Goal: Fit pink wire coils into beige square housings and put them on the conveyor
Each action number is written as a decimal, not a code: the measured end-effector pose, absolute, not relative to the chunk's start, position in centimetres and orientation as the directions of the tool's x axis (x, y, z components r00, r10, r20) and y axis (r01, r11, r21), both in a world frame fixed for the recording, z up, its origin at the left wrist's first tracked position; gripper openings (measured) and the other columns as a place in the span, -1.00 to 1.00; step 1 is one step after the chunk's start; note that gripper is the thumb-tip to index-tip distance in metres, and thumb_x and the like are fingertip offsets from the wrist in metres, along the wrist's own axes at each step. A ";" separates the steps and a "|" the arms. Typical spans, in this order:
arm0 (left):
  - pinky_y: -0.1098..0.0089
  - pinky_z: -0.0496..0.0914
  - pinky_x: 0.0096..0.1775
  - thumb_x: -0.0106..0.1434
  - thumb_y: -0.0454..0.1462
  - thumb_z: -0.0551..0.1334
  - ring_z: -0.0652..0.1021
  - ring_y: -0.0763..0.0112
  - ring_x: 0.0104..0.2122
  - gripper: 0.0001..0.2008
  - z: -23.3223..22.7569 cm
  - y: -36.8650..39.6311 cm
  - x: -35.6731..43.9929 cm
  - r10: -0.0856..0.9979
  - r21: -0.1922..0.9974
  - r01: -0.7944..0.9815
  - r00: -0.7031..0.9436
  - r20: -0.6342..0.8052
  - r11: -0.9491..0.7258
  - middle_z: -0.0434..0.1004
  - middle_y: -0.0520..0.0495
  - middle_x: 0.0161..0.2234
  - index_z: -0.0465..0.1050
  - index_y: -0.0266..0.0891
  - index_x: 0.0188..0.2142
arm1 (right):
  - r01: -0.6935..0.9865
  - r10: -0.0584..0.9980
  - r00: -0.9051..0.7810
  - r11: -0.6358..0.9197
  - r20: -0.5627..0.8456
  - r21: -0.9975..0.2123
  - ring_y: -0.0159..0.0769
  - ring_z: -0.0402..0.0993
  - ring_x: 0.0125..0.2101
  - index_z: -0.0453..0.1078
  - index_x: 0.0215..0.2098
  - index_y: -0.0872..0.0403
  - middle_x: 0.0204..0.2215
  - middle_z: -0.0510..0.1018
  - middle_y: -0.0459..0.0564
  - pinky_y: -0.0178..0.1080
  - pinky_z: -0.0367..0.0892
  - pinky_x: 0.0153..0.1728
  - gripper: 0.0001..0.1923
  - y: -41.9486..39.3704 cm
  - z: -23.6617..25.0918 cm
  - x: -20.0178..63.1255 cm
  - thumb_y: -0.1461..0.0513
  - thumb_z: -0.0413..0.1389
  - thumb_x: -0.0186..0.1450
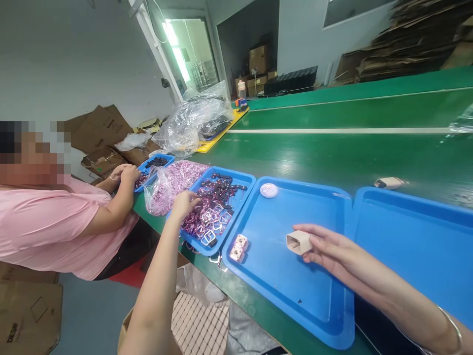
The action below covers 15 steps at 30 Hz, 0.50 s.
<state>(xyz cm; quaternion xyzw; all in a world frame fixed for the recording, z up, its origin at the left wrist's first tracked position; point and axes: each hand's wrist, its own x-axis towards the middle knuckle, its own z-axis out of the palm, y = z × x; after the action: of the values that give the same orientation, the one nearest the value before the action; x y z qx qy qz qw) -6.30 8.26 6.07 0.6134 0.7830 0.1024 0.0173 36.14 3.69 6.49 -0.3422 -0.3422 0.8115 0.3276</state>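
Observation:
My right hand (327, 246) grips a small beige hollow housing (299, 242) by its right end, its open end facing left, above a blue tray (288, 301). In that tray lie two pale pink, square-faced blocks (239, 248) and a round white-and-purple piece (269, 190). My left hand (185, 203) reaches over the left edge of another blue tray (248, 183), which holds a heap of pink metal frames (210, 217) and small black parts (225, 190). The left fingers are bent together at the heap; whatever is between them is too small to make out.
A co-worker in a pink shirt (55, 222) handles small parts at a farther blue tray (168, 159). Beside it is a clear bag of pink frames (177, 182). Another beige housing (389, 183) lies behind the right-hand tray (414, 246) on the green table (318, 148).

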 end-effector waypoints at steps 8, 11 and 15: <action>0.12 0.40 -0.04 0.31 -0.14 0.18 0.49 0.28 -0.11 -0.75 6.5 7.5 -3.7 0.966 0.128 0.971 -0.220 0.135 0.203 0.48 -0.12 -0.12 0.44 -0.29 -0.16 | -0.397 0.770 -0.562 -0.573 -0.303 -0.717 -0.35 0.50 -0.34 0.53 -0.12 0.02 -0.25 0.61 0.02 -0.35 0.46 -0.30 -0.72 3.7 6.4 36.3 0.20 0.29 0.18; 0.13 0.41 -0.07 0.30 -0.15 0.19 0.50 0.28 -0.13 -0.73 6.5 7.4 -3.7 0.975 0.156 0.972 -0.192 0.116 0.173 0.47 -0.12 -0.13 0.42 -0.30 -0.13 | -0.383 0.764 -0.559 -0.582 -0.322 -0.717 -0.35 0.51 -0.34 0.54 -0.13 0.03 -0.25 0.61 0.03 -0.35 0.47 -0.31 -0.73 3.7 6.2 36.3 0.21 0.30 0.18; 0.13 0.44 -0.08 0.31 -0.18 0.19 0.50 0.27 -0.11 -0.68 6.5 8.1 -4.0 0.985 0.223 0.967 -0.146 0.088 0.124 0.44 -0.15 -0.05 0.35 -0.28 0.00 | -0.381 0.743 -0.589 -0.602 -0.318 -0.702 -0.38 0.50 -0.39 0.52 -0.11 0.03 -0.27 0.61 0.01 -0.36 0.46 -0.32 -0.73 3.9 5.8 36.2 0.21 0.28 0.20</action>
<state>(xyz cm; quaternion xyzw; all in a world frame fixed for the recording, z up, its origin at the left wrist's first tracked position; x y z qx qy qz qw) -4.03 8.11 6.47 0.6521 0.7485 0.1138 0.0405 36.20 3.86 5.79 -0.3064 -0.2955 0.8409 0.3342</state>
